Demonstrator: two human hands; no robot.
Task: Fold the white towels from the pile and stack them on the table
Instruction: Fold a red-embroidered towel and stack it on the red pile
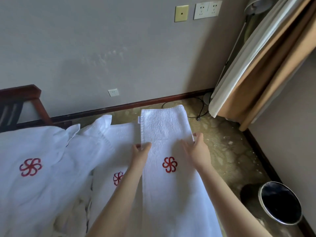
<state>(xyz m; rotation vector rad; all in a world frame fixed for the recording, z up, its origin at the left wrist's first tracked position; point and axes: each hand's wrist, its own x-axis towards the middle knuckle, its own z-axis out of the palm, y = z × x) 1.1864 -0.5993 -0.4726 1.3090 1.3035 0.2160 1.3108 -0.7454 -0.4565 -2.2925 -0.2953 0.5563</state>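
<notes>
At the far left a dark wooden chair (25,100) is standing against the wall, and nearer me the pile of white towels (42,159) is lying rumpled, a red flower logo showing on top. Just right of it another logo towel (109,151) is lying flatter, partly under my left forearm. My left hand (139,152) is pinching the left edge of the long white towel (164,127), which is stretching away from me in a narrow strip with its far end doubled back toward me; what it is lying on I cannot tell. My right hand (196,149) is gripping the flap's right edge, thumb on top. The towel's own red logo is sitting between my wrists. Near right, a black waste bin (281,202) is standing on the carpet below a tan curtain (256,65).
</notes>
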